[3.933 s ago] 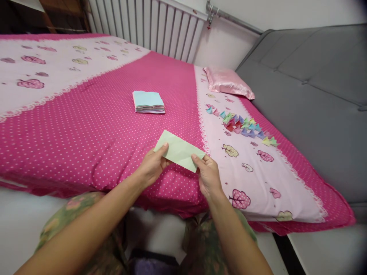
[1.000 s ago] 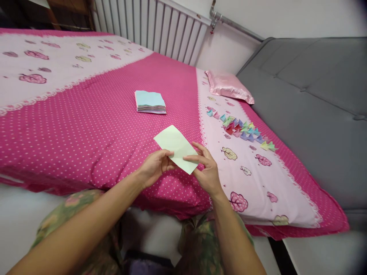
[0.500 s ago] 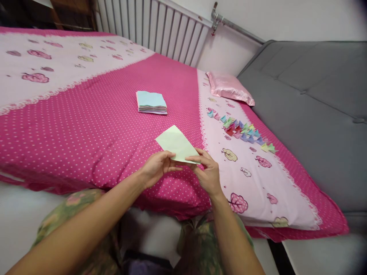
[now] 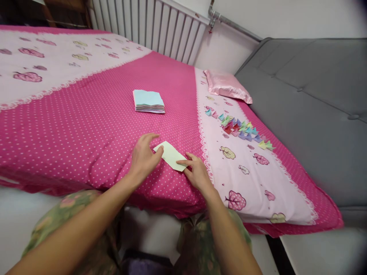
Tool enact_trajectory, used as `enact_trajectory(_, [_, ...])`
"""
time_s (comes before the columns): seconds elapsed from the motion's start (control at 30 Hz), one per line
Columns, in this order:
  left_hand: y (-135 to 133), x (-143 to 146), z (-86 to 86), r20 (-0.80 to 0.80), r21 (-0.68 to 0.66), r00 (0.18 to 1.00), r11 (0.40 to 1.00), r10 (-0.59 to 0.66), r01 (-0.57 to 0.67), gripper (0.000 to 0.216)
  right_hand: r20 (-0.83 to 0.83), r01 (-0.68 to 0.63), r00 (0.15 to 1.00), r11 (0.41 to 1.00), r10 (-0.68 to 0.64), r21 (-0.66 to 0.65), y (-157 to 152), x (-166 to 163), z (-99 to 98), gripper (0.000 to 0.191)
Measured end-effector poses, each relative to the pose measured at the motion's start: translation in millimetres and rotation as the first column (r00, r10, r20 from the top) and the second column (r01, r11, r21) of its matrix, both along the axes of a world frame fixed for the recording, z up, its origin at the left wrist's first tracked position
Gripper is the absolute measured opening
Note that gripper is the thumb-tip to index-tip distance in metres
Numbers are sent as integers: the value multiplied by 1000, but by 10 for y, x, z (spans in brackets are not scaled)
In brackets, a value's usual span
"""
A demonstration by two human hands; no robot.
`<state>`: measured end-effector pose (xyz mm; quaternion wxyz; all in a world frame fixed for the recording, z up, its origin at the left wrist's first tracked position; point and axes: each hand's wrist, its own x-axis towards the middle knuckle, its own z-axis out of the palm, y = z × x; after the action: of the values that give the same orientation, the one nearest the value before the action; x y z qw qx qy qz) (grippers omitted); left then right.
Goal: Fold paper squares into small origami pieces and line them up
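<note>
A pale green sheet of paper (image 4: pixel 171 156), now a narrow shape with slanted corners, is low over the pink dotted part of the bedspread. My right hand (image 4: pixel 197 172) grips its right end, with a finger across the top and the thumb by the lower edge. At the left end is my left hand (image 4: pixel 145 156), its fingers spread and the thumb tip at the paper's edge; whether the thumb presses on it I cannot tell. Beyond them lies a stack of coloured paper (image 4: pixel 149 100), light blue on top.
Several small folded paper pieces (image 4: pixel 237 128) in many colours lie in rows on the white printed strip at right. A pink satin pillow (image 4: pixel 228 86) rests behind them, against a grey padded headboard (image 4: pixel 309 99). A white radiator (image 4: pixel 149 28) runs along the far side.
The paper has gone from a wider four-sided sheet to a narrower shape and sits lower. My left hand has loosened from its edge, moved left and spread its fingers.
</note>
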<state>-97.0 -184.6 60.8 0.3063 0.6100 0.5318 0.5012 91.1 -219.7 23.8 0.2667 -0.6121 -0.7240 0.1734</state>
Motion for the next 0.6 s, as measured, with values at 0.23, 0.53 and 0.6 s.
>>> enact_trajectory(0.23, [-141, 57, -174, -562, -158, 575, 759, -595, 632, 49, 19, -79, 997, 995, 80, -63, -32, 45, 99, 36])
enact_trajectory(0.53, [-281, 96, -264, -778, -309, 294, 746, -555, 590, 70, -73, -267, 963, 949, 258, -168, -125, 150, 285, 89])
enact_trajectory(0.6, [-281, 98, -259, -776, -299, 306, 749, -551, 591, 69, -49, -327, 945, 933, 323, -148, -136, 101, 275, 92])
